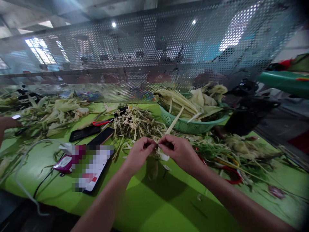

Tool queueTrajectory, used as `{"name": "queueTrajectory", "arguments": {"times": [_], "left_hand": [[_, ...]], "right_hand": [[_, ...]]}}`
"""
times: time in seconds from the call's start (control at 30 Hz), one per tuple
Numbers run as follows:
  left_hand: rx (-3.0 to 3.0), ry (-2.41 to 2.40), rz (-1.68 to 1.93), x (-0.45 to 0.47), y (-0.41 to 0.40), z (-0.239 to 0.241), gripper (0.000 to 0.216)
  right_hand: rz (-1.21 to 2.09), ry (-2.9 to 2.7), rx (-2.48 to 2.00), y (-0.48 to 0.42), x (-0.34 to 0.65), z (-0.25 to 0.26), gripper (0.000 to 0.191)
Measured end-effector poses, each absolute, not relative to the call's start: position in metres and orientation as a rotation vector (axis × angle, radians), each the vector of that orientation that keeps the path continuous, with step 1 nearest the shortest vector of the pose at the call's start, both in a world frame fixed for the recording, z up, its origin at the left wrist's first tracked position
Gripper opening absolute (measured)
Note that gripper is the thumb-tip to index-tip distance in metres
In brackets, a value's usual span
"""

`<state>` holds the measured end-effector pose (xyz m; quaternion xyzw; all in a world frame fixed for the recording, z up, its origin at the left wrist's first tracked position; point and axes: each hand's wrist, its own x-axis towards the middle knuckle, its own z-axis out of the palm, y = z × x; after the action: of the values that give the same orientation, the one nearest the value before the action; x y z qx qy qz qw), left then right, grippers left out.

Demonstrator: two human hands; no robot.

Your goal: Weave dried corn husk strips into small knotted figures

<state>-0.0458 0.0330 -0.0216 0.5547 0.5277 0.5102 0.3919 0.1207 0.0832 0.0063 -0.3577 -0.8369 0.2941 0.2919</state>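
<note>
My left hand point(141, 153) and my right hand point(180, 153) meet over the green table, thumbs and fingertips pinched together. Between them is a pale corn husk strip point(175, 121), its long end pointing up and away past my right hand; the part in the fingertips is mostly hidden. Just beyond my hands lies a heap of small dried husk pieces point(136, 122). A green plastic basket point(190, 126) behind my right hand holds large dry corn husks point(178, 99).
Phones point(84, 133) and a lit tablet-like screen point(96, 174) lie left, beside a purple packet point(64, 163) and a white cable point(24, 158). Red-handled scissors point(233, 178) lie among green scraps at right. A perforated metal screen point(135, 58) stands behind. Another person's hand point(8, 123) shows far left.
</note>
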Motion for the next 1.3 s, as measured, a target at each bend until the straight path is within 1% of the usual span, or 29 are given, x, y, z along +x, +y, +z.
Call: {"name": "queueTrajectory", "arguments": {"times": [0.13, 0.33, 0.47, 0.7, 0.87, 1.03, 1.17, 1.3], "left_hand": [[1.260, 1.187, 1.270, -0.0454, 0.0327, -0.0208, 0.014], [1.182, 1.232, 1.269, -0.0434, 0.0327, -0.0185, 0.014], [1.263, 1.275, 1.314, -0.0431, 0.0331, -0.0192, 0.015], [1.417, 1.385, 1.389, -0.0415, 0.0312, -0.0137, 0.010], [1.597, 1.352, 1.478, -0.0411, 0.0303, -0.0156, 0.014], [1.697, 1.409, 1.523, -0.0409, 0.0292, -0.0152, 0.008], [1.566, 1.438, 1.482, -0.0403, 0.0290, -0.0132, 0.012], [1.311, 1.356, 1.514, -0.0407, 0.0298, -0.0145, 0.013]], "right_hand": [[0.931, -2.152, -0.928, 0.0849, 0.1210, 0.0027, 0.013], [1.056, -2.066, -0.934, 0.0854, 0.1190, 0.0039, 0.012], [1.154, -2.003, -0.913, 0.0871, 0.1178, 0.0027, 0.014], [1.262, -1.942, -0.931, 0.0869, 0.1159, 0.0053, 0.015], [1.315, -1.909, -0.927, 0.0885, 0.1170, 0.0035, 0.015], [1.373, -1.893, -0.887, 0.0896, 0.1176, 0.0037, 0.018], [1.361, -1.892, -0.897, 0.0901, 0.1185, 0.0056, 0.021], [1.315, -1.893, -0.921, 0.0934, 0.1213, 0.0047, 0.022]]}}
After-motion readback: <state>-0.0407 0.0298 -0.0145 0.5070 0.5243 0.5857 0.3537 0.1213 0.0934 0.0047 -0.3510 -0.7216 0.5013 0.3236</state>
